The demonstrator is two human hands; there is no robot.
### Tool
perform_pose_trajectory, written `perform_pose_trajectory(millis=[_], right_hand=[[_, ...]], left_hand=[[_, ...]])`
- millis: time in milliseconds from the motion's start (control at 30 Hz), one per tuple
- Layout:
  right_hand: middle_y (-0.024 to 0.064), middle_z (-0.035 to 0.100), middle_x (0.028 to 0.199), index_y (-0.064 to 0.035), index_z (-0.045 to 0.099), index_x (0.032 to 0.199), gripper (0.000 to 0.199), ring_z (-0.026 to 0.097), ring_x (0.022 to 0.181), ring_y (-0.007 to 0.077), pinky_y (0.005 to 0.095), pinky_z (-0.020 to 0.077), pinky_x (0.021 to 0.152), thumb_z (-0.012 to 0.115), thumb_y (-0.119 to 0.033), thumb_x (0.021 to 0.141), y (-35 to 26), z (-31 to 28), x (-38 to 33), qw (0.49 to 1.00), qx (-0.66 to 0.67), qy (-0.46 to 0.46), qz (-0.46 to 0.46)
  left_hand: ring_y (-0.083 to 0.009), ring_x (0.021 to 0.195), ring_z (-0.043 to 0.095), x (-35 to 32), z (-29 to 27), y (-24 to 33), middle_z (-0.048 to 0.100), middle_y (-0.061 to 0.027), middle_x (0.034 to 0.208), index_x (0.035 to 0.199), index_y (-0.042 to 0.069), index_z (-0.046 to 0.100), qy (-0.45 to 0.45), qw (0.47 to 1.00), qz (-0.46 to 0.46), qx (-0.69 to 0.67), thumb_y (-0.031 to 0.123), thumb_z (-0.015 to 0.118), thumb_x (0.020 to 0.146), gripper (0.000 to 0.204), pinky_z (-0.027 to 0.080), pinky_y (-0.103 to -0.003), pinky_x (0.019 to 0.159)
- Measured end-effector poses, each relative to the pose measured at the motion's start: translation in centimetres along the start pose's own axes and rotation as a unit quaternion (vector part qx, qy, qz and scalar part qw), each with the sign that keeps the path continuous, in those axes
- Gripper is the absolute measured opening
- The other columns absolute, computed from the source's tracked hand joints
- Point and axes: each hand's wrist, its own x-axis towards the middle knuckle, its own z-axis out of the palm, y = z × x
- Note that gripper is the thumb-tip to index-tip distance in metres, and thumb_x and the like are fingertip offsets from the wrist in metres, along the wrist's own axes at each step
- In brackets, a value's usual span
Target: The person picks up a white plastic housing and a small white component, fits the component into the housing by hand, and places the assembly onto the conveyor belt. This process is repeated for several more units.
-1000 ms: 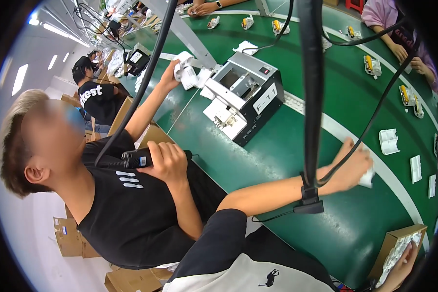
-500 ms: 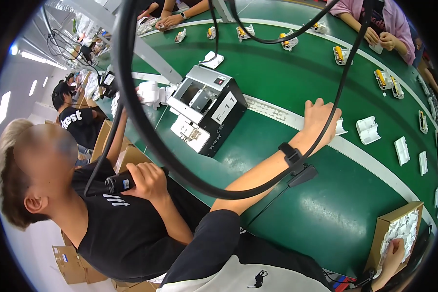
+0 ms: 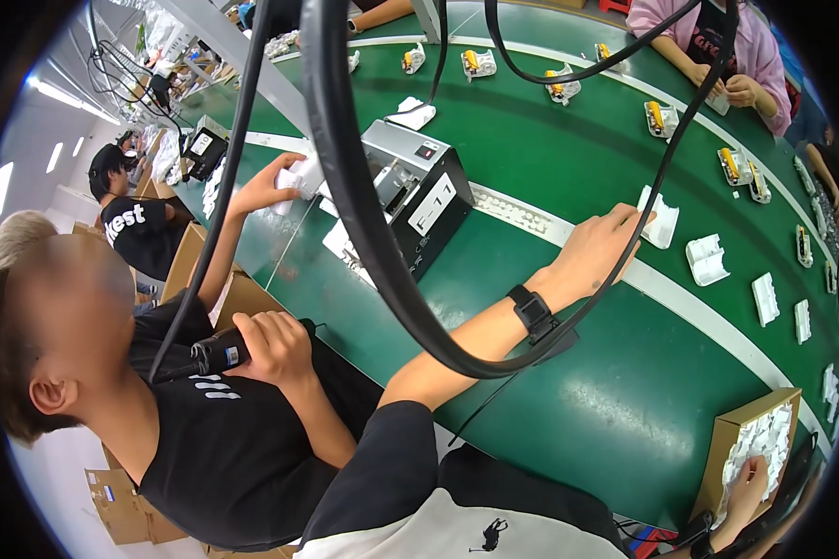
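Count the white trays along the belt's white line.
4 trays: one under the left hand, three more trailing rightward down the belt; others may be hidden at the picture's rim.

Factory assembly line: green conveyor belt (image 3: 569, 168), seated workers.

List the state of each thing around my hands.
left hand: outstretched, fingertips on white plastic tray.
right hand: inside cardboard box, grip unclear.
cardboard box: open, filled with white parts.
black-and-grey machine: upright on green belt.
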Motion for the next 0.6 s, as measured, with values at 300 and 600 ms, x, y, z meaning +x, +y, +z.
perform_pose_trajectory(millis=[300, 600], right_hand=[[0.0051, 0.071, 0.106, -0.0038, 0.061, 0.134, 0.033, 0.064, 0.081, 0.013, 0.0267, 0.047, 0.069, 0.052, -0.028, 0.114, -1.5, -4.0, 0.5, 0.952, 0.036, 0.295, 0.072], [0.0078, 0.063, 0.092, 0.0013, 0.061, 0.113, 0.011, 0.058, 0.073, 0.0128, 0.0275, 0.0491, 0.068, 0.057, 0.005, 0.102, -32.1, 5.7, 3.7, 0.925, 0.295, -0.071, -0.228]], left_hand=[[-0.0349, 0.074, 0.068, -0.5, 0.0, -0.7, 0.069, -0.0156, 0.095, 0.128, 0.007, 0.065, -0.018, 1.0, -0.014, -0.011, 0.006, 0.067, 0.093, 0.035, 0.054, -0.045, 0.067], [-0.0379, 0.078, 0.069, -2.3, 0.3, -0.5, 0.07, -0.0163, 0.092, 0.117, 0.006, 0.069, 0.027, 1.0, 0.0, -0.015, 0.004, 0.066, 0.093, 0.023, 0.054, -0.046, 0.067]])
